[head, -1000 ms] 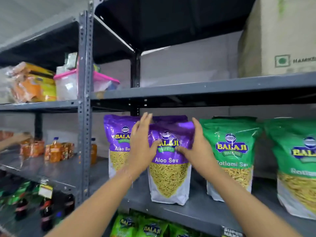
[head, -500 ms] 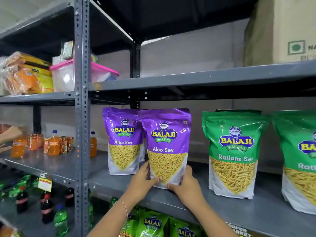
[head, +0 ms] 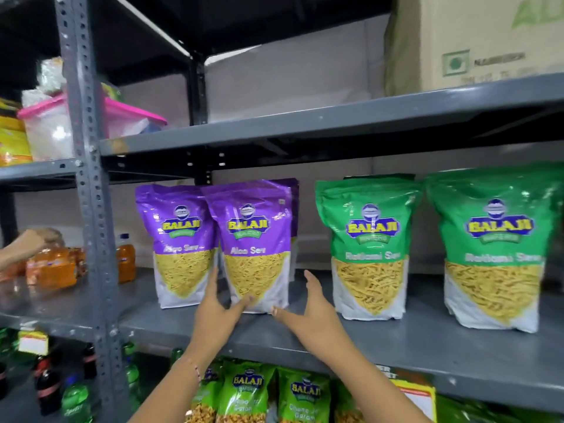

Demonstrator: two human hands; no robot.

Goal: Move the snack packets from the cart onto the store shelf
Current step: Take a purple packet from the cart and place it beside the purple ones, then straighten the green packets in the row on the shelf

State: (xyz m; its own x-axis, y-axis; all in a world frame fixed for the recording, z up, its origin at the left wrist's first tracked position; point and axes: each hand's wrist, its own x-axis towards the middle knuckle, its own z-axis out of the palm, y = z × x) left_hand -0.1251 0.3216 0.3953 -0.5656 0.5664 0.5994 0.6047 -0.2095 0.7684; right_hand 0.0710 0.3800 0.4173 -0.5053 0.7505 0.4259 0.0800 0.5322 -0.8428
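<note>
A purple Aloo Sev packet (head: 253,239) stands upright on the grey middle shelf (head: 396,346), overlapping a second purple packet (head: 177,239) on its left. My left hand (head: 216,312) holds its lower left corner, fingers up the side and thumb on the front. My right hand (head: 314,309) is spread open just right of the packet, only its thumb tip touching the bottom right corner. Two green Ratlami Sev packets (head: 369,239) (head: 500,239) stand further right. The cart is out of view.
A perforated steel upright (head: 91,209) bounds the bay on the left. Beyond it another person's hand (head: 33,242) reaches among orange bottles (head: 52,270). A cardboard box (head: 473,41) sits on the shelf above. Green snack packets (head: 247,392) fill the shelf below.
Both hands slid from the packet's top to its base as it settled on the shelf. My right hand has now opened and drawn away to the right.
</note>
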